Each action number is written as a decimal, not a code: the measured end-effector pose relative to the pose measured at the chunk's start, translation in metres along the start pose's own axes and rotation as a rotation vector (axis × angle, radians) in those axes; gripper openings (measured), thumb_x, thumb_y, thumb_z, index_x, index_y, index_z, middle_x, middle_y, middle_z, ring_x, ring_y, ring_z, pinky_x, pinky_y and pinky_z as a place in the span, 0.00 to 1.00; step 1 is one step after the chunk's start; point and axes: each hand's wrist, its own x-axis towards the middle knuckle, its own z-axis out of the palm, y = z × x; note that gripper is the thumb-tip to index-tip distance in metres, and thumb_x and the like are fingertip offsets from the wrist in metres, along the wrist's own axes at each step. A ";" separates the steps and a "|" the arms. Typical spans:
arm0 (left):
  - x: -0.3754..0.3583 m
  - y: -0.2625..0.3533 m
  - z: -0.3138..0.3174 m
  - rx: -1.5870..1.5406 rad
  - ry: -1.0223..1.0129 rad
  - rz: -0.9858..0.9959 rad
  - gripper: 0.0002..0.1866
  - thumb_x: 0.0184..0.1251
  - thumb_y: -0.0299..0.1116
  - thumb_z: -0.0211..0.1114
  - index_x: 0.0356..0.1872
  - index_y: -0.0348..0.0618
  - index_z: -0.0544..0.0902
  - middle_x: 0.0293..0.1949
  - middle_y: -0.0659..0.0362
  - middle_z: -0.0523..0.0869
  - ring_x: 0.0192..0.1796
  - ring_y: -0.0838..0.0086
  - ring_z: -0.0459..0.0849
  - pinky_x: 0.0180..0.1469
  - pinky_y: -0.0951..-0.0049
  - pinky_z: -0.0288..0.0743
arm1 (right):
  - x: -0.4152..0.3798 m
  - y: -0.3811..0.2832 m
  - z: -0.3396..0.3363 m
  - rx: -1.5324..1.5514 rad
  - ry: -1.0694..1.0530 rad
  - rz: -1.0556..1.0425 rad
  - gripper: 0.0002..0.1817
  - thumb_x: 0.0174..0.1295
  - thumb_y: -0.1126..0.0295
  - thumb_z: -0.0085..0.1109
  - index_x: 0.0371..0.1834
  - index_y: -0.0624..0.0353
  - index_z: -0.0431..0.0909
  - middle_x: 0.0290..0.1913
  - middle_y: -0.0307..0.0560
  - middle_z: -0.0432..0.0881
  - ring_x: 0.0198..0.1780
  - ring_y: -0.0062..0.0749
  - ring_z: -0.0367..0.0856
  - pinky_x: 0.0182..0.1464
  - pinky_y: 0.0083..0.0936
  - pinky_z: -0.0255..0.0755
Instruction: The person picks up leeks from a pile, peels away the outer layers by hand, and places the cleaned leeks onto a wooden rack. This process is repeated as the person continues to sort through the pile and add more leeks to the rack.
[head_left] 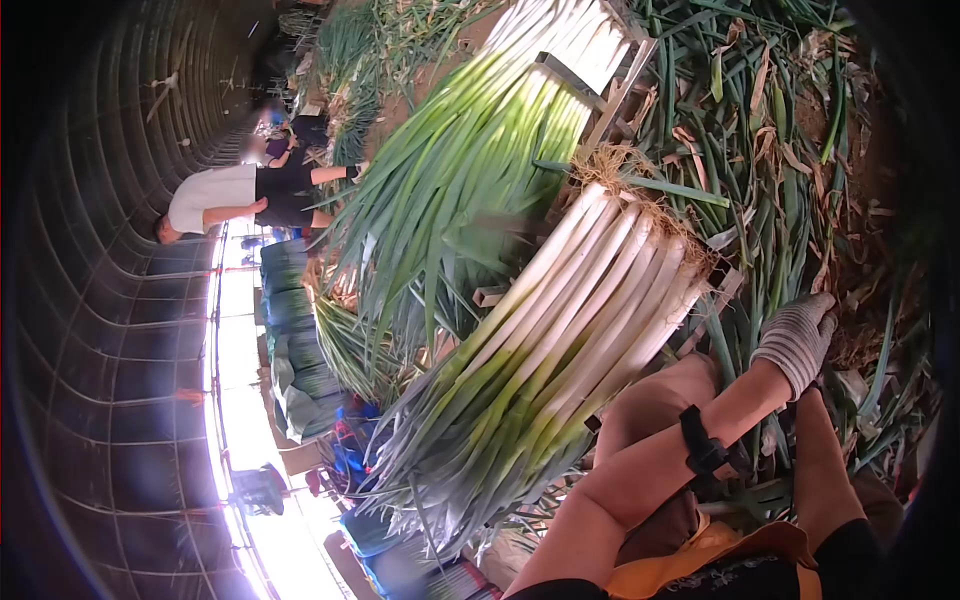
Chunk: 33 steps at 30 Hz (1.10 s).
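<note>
My left hand [797, 345], in a pale striped knit glove with a black watch [702, 440] at the wrist, reaches down among loose green leaves at the right. Its fingers are bent and close together beside brown roots [855, 340]; what they grip is hidden. Just below it, my right hand [806, 388] is mostly covered by the left wrist, and its fingers do not show. Left of my hands lies a thick row of long green onions [600, 290], white stems side by side and roots at the top. Both hands are apart from this row.
A second pile of green onions [490, 140] lies beyond, against a metal-and-wood rack [612, 100]. Leaf scraps [760, 130] cover the ground. My knee [660, 400] is beside the row. A person in a white shirt [215, 195] stands farther off, near wrapped bundles [295, 340].
</note>
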 end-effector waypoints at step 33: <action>0.043 0.014 -0.007 -0.042 0.495 0.222 0.09 0.57 0.28 0.57 0.39 0.42 0.78 0.33 0.45 0.80 0.37 0.50 0.78 0.40 0.58 0.72 | 0.044 -0.197 -0.130 -0.067 0.308 -0.534 0.17 0.60 0.61 0.52 0.46 0.62 0.76 0.39 0.48 0.81 0.38 0.38 0.78 0.41 0.30 0.71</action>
